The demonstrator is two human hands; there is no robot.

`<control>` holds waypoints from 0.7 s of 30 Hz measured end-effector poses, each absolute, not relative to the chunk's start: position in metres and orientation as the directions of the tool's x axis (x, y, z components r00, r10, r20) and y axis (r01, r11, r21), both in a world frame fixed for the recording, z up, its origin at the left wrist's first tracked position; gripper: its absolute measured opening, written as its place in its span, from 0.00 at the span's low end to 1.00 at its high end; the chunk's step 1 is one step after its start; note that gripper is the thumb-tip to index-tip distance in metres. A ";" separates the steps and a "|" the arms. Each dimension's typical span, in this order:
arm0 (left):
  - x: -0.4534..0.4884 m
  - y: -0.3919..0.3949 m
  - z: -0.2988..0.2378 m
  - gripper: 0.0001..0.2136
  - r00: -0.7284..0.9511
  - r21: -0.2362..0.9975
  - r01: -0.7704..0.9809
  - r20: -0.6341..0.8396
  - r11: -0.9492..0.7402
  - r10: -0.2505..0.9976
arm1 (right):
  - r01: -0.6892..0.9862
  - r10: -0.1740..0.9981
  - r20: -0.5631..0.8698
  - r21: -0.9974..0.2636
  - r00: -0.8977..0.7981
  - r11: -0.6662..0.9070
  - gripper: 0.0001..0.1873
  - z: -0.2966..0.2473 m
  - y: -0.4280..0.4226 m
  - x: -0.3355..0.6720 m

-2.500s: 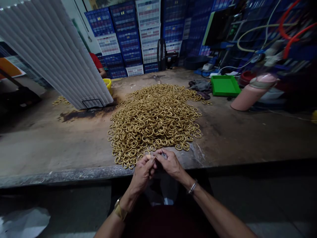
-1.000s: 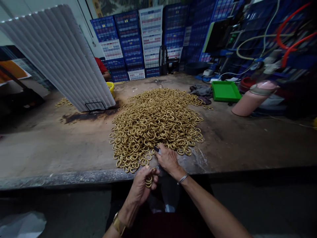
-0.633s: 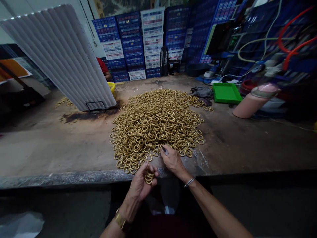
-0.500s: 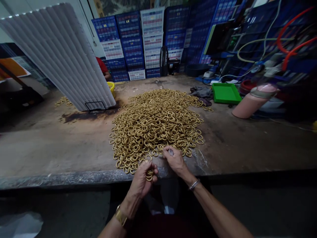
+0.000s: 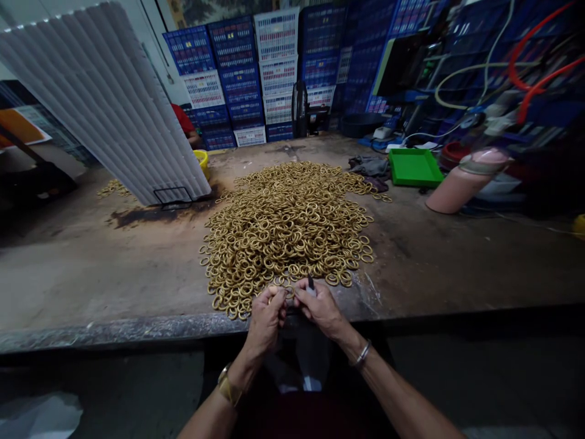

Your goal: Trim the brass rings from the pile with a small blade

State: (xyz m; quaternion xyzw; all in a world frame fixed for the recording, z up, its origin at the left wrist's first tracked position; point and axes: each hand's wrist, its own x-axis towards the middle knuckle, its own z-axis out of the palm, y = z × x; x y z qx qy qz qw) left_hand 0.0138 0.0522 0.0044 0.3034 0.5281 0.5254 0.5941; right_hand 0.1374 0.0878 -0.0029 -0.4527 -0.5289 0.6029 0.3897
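A wide heap of brass-coloured rings (image 5: 292, 219) lies on the workbench in front of me. At its near edge my left hand (image 5: 266, 320) is closed, thumb and fingers pinching a ring (image 5: 289, 292) that shows between the two hands. Whether more rings sit in the left palm is hidden. Close beside it, my right hand (image 5: 322, 310) is closed around a small tool with a grey body and black end (image 5: 311, 285). Its kind is unclear, and its working end is hidden by the fingers, which are close to the ring.
A tall corrugated pale panel (image 5: 114, 103) leans at left in a wire stand. A green tray (image 5: 415, 167), dark cloth (image 5: 369, 166) and pink cylinder (image 5: 450, 190) stand at right. Stacked crates (image 5: 242, 76) line the back. Behind the panel, a person's red sleeve (image 5: 181, 119) shows beside a yellow container (image 5: 202, 161).
My left hand has moved up and right to meet the right hand, and the rings seen in its palm are now hidden. The tool's black end has come into view.
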 end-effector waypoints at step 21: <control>0.015 0.048 0.009 0.14 -0.065 0.837 -0.411 -0.421 0.360 0.905 | -0.039 0.937 -0.237 -0.966 -0.258 -0.255 0.09 0.005 0.085 0.134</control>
